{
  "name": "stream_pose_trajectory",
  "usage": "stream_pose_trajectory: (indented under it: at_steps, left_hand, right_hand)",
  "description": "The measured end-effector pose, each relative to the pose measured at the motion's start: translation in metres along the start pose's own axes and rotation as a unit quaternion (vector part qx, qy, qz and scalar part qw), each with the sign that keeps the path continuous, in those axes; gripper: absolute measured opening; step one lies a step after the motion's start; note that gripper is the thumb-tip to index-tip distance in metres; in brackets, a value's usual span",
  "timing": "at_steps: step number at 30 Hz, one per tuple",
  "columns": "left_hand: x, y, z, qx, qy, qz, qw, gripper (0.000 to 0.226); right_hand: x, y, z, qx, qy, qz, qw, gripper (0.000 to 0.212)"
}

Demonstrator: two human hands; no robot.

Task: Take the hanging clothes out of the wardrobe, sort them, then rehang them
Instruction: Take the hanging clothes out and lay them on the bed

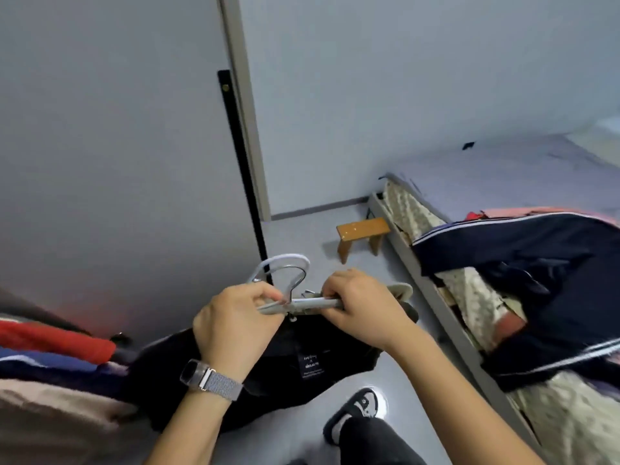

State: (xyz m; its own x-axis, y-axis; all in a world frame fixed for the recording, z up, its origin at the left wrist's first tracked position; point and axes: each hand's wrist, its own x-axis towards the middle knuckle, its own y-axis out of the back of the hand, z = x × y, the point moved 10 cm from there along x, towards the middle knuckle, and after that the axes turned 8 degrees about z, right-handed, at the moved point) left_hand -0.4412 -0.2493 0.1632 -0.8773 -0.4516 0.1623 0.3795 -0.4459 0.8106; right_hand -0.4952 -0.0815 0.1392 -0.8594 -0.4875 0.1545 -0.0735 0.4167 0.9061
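A: Your left hand, the one with the mesh-strap watch, has its fingers curled round one end of the pale grey clip hanger, near its hook. Your right hand is clamped on the other end of the same bar.

B: And the garment itself?

A: The black garment with the small printed label hangs under the bar between your hands, in front of the closed grey wardrobe door. It looks as though you are working it off or onto the clips; I can't tell which.

B: What could go wrong from here?

A: If you release one clip while your grip on that side is loose, the cloth will likely swing off and drop to the grey floor by your shoe. Pulling hard against a closed clip could stretch the fabric.

B: Where should it go?

A: The navy jacket with white stripes already lies on the bed to your right, and red, blue and beige clothes are stacked at your left. Mixing the piles would undo your sorting.
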Motion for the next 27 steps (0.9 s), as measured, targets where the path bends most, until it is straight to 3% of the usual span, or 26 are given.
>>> stream_pose_trajectory:
  at_steps: [7, 10, 15, 19, 27]
  left_hand:
    - [-0.017, -0.083, 0.121, -0.033, -0.120, -0.145, 0.982, 0.021]
    - [-0.028, -0.121, 0.187, -0.044, -0.196, -0.174, 0.964, 0.010]
    - [-0.046, -0.189, 0.305, -0.059, -0.288, -0.199, 0.935, 0.012]
    - [-0.065, -0.245, 0.395, -0.077, -0.345, -0.229, 0.907, 0.011]
    - [-0.070, -0.337, 0.533, -0.122, -0.378, -0.296, 0.869, 0.028]
  right_hand:
    - [-0.068, 0.060, 0.109, -0.071, -0.126, 0.092, 0.985, 0.022]
    - [-0.095, 0.091, 0.162, -0.073, -0.186, 0.121, 0.972, 0.022]
    - [-0.146, 0.147, 0.264, -0.064, -0.280, 0.188, 0.939, 0.016]
    - [-0.182, 0.187, 0.344, -0.086, -0.334, 0.188, 0.920, 0.013]
    - [-0.225, 0.265, 0.471, -0.127, -0.395, 0.193, 0.889, 0.019]
